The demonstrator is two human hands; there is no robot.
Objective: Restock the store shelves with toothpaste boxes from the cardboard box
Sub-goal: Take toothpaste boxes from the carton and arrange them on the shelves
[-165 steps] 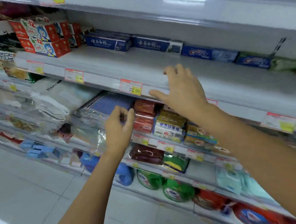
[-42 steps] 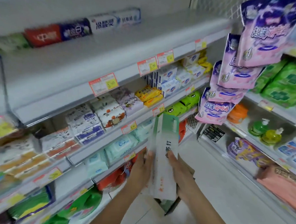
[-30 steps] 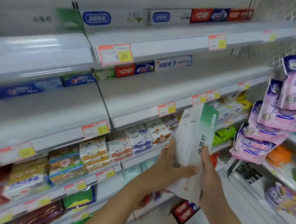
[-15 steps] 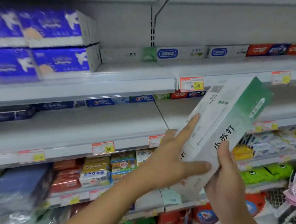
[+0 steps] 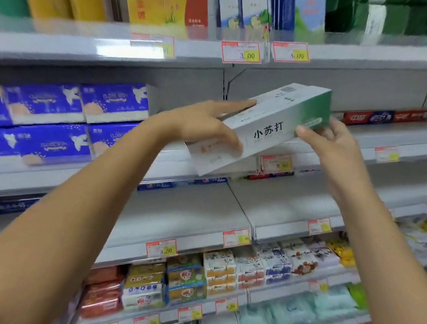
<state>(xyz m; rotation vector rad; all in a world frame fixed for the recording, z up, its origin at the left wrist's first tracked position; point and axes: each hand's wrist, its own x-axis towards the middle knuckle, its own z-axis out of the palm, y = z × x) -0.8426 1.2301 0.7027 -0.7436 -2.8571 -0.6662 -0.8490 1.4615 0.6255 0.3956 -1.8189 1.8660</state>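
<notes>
White-and-green toothpaste boxes point(image 5: 267, 130) held tilted in mid-air before a grey shelf point(image 5: 386, 138) | left hand point(image 5: 205, 123) clasps the lower white end, index finger laid along the top | right hand point(image 5: 332, 145) grips the raised green end | red toothpaste boxes point(image 5: 385, 117) line the shelf behind

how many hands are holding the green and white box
2. The left hand grips the lower white end of the box, thumb on its front; the right hand holds the upper green end.
</notes>
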